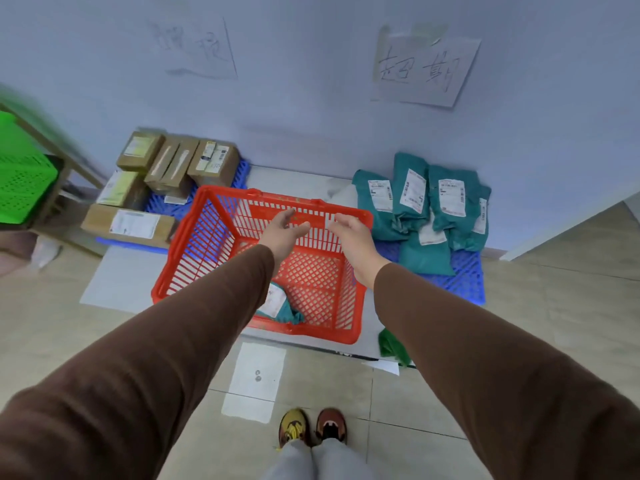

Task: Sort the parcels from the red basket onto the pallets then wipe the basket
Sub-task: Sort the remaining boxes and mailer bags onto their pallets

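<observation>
Both hands out over the red basket (263, 251), empty. Left hand (282, 230) spread loosely, fingers parted, nothing in its grip; right hand (353, 237) likewise slack and open, thumb apart from the fingers, holding nothing. Neither touching the basket rim, as far as can be told.

Basket on the floor between the two blue pallets, left pallet (239, 174) loaded with cardboard boxes (213, 162), right pallet (464, 282) loaded with teal mailer bags (446, 195). One teal parcel (280, 304) left inside, lying crumpled on the basket's mesh bottom at the near edge, white label up, partly hidden by the left sleeve.

Likely light and soft: a thin plastic pouch, limp, with no stiff edge to pinch. Film probably slick, so a fingertip pinch at a corner could slip or let the contents slump. Better taken across the bulkiest middle part with a full closing of the fingers, or scooped from under. Nothing fragile apparent, though contents unknown. Probably belongs with the other teal bags at the right pallet.

Basket itself rigid plastic lattice, light once emptied, easy to steady by the rim with one hand for wiping. Green cloth (391, 346) on the floor just by the basket's near right corner, seemingly the wipe.
</observation>
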Demonstrator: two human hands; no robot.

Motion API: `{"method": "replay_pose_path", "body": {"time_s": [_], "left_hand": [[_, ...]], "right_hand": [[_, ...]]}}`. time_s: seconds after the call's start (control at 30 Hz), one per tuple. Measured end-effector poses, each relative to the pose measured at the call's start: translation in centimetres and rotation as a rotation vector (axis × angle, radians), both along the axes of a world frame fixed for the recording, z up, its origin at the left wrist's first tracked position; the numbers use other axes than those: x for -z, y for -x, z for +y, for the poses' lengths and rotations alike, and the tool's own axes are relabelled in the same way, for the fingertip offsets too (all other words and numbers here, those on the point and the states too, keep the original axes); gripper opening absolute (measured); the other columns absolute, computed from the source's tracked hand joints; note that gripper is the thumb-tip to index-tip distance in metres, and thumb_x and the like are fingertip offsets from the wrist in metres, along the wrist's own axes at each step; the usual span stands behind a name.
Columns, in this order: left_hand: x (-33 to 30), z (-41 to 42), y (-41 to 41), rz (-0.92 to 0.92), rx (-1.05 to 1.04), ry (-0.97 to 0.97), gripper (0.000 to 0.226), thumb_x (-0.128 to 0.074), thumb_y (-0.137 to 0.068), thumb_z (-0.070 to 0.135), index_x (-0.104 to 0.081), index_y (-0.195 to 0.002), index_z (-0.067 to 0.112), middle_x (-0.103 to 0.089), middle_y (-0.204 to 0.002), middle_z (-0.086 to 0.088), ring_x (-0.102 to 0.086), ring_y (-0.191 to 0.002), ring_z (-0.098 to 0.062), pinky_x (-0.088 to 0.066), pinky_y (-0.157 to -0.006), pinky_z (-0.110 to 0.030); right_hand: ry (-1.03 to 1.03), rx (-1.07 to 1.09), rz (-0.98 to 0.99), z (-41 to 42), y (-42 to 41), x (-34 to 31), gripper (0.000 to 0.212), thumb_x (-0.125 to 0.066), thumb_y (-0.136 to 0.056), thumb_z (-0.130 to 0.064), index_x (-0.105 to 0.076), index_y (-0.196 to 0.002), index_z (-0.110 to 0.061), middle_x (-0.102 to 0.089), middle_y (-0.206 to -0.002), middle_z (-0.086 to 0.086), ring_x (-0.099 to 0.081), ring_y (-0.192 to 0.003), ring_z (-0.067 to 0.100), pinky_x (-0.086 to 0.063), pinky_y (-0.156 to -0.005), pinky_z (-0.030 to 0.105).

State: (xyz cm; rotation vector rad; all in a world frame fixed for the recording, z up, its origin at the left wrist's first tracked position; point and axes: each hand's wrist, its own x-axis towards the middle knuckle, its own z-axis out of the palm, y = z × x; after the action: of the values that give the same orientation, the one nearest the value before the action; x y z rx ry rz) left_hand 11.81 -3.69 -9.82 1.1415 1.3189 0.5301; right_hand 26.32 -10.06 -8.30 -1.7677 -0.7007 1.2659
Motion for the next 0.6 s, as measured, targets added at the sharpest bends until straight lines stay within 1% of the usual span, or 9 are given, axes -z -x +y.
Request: {"method": "replay_pose_path", "body": {"time_s": [0.07, 0.13, 0.17, 0.27, 0.37, 0.43, 0.5, 0.53, 0.6], "left_hand": [[0.2, 0.2, 1.7, -0.002, 0.000, 0.007, 0.063, -0.068, -0.093, 0.020, -0.041, -0.150, 0.014, -0.044, -0.154, -0.008, -0.049, -0.133, -0.023, -0.042, -0.108, -0.037], [0.5, 0.6, 3.4, 0.003, -0.020, 0.016, 0.062, -0.068, -0.094, 0.017, -0.042, -0.150, 0.013, -0.044, -0.154, -0.008, -0.050, -0.133, -0.025, -0.042, -0.112, -0.044], [0.8, 0.8, 4.4, 0.008, -0.026, 0.027, 0.061, -0.067, -0.094, 0.016, -0.042, -0.149, 0.013, -0.043, -0.153, -0.008, -0.051, -0.131, -0.025, -0.045, -0.109, -0.042], [1.7, 1.6, 7.1, -0.010, -0.043, 0.076, 0.056, -0.064, -0.096, 0.009, -0.042, -0.148, 0.009, -0.049, -0.142, -0.007, -0.062, -0.109, -0.021, -0.055, -0.080, -0.024], [2.8, 2.3, 10.1, 0.020, -0.034, 0.083, 0.051, -0.062, -0.095, 0.002, -0.045, -0.143, 0.005, -0.056, -0.129, -0.009, -0.062, -0.092, -0.014, -0.052, -0.069, -0.016], [4.0, 2.8, 12.6, 0.043, 0.015, 0.109, 0.052, -0.063, -0.094, 0.002, -0.045, -0.143, 0.003, -0.057, -0.130, -0.009, -0.062, -0.095, -0.013, -0.051, -0.083, -0.020], [5.1, 3.3, 15.0, 0.072, 0.072, 0.135, 0.056, -0.068, -0.092, 0.007, -0.046, -0.144, 0.004, -0.057, -0.139, -0.009, -0.060, -0.117, -0.021, -0.046, -0.106, -0.033], [5.8, 3.6, 16.1, 0.087, 0.095, 0.148, 0.058, -0.070, -0.091, 0.009, -0.047, -0.143, 0.005, -0.057, -0.141, -0.011, -0.057, -0.124, -0.024, -0.042, -0.112, -0.038], [7.0, 4.3, 17.7, 0.107, 0.140, 0.168, 0.056, -0.070, -0.091, 0.010, -0.048, -0.142, 0.006, -0.058, -0.140, -0.011, -0.057, -0.123, -0.022, -0.040, -0.113, -0.037]], "right_hand": [[0.031, -0.035, -0.018, 0.4, 1.1, 0.4, 0.049, -0.058, -0.101, -0.028, -0.050, -0.147, -0.013, -0.051, -0.149, 0.002, -0.048, -0.136, 0.018, -0.038, -0.106, 0.026], [0.058, -0.051, -0.006, 0.9, 2.4, 0.7, 0.049, -0.059, -0.100, -0.030, -0.051, -0.145, -0.014, -0.054, -0.147, 0.002, -0.052, -0.132, 0.019, -0.041, -0.111, 0.034], [0.073, -0.063, 0.004, 1.1, 3.1, 0.8, 0.048, -0.059, -0.100, -0.031, -0.051, -0.145, -0.015, -0.056, -0.144, 0.003, -0.055, -0.129, 0.020, -0.044, -0.110, 0.039], [0.094, -0.077, -0.006, 2.0, 5.2, 1.8, 0.048, -0.060, -0.099, -0.031, -0.053, -0.143, -0.014, -0.057, -0.142, 0.002, -0.056, -0.126, 0.018, -0.047, -0.107, 0.040], [0.141, -0.068, 0.017, 2.4, 7.6, 2.4, 0.043, -0.059, -0.100, -0.028, -0.054, -0.140, -0.014, -0.058, -0.135, -0.003, -0.060, -0.103, 0.009, -0.049, -0.079, 0.022], [0.193, -0.047, 0.054, 2.6, 9.1, 3.5, 0.048, -0.060, -0.100, -0.028, -0.051, -0.144, -0.013, -0.059, -0.136, 0.000, -0.062, -0.097, 0.009, -0.049, -0.072, 0.022], [0.239, -0.044, 0.060, 2.6, 10.6, 4.6, 0.051, -0.059, -0.100, -0.028, -0.047, -0.147, -0.012, -0.058, -0.136, 0.002, -0.059, -0.091, 0.005, -0.046, -0.068, 0.021], [0.256, -0.042, 0.059, 2.6, 11.3, 5.2, 0.052, -0.059, -0.100, -0.029, -0.045, -0.148, -0.012, -0.056, -0.139, 0.003, -0.059, -0.093, 0.006, -0.046, -0.071, 0.021], [0.290, -0.052, 0.025, 2.5, 12.4, 6.7, 0.055, -0.061, -0.099, -0.031, -0.043, -0.149, -0.014, -0.049, -0.149, 0.003, -0.057, -0.119, 0.018, -0.048, -0.095, 0.032]]}}
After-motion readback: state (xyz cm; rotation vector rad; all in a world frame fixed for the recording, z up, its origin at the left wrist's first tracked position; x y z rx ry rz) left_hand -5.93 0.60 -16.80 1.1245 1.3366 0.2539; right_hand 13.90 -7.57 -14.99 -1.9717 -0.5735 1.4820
